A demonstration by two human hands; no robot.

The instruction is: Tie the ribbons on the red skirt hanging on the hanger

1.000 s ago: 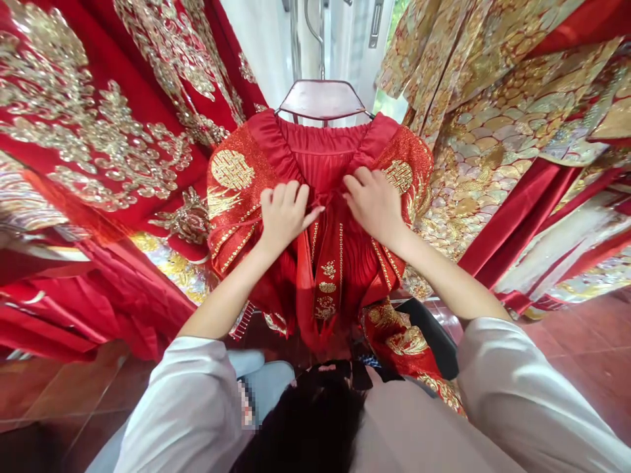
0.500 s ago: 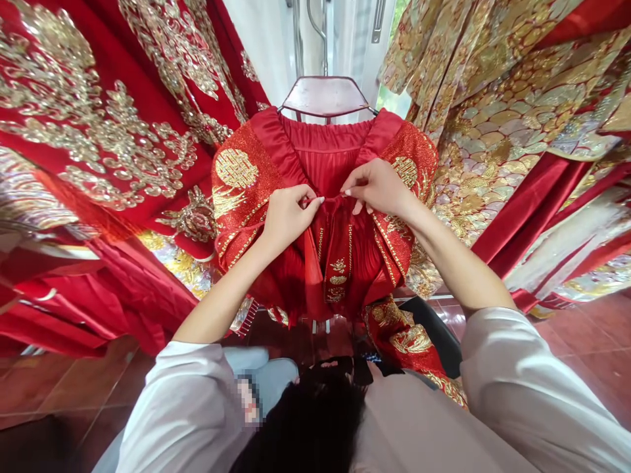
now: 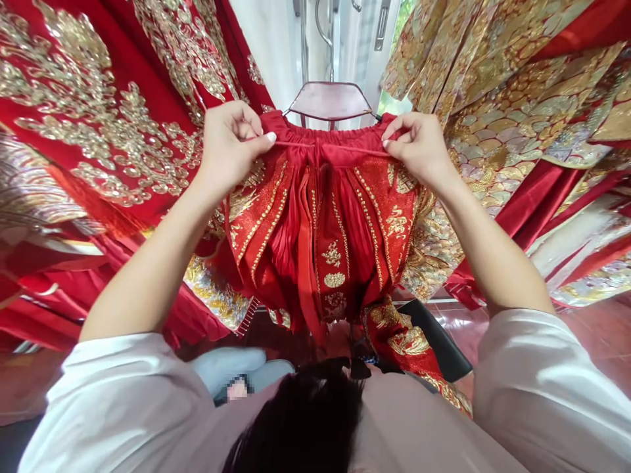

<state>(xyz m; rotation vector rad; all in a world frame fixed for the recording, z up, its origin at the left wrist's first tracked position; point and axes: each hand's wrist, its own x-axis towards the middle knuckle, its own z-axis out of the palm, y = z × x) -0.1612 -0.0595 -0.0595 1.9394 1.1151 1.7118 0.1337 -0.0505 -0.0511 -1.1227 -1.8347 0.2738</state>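
While embroidered robes [image 3: 98, 131] crowd both sides, left hand [image 3: 229, 141], right hand [image 3: 419, 144] fingers pinch taut cord [image 3: 330, 147] across skirt [image 3: 325, 230].

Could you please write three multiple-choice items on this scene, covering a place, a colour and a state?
1. Where are the hands? A at the skirt's waistband; B at its hem; C on the floor.
2. What colour is the skirt? A blue and silver; B red and gold; C plain white.
3. How is the cord between the hands? A slack; B knotted; C stretched straight.

A: left hand and right hand pinch the top of the skirt, below the hanger.
B: red pleats with gold embroidery.
C: the cord runs as a straight line.
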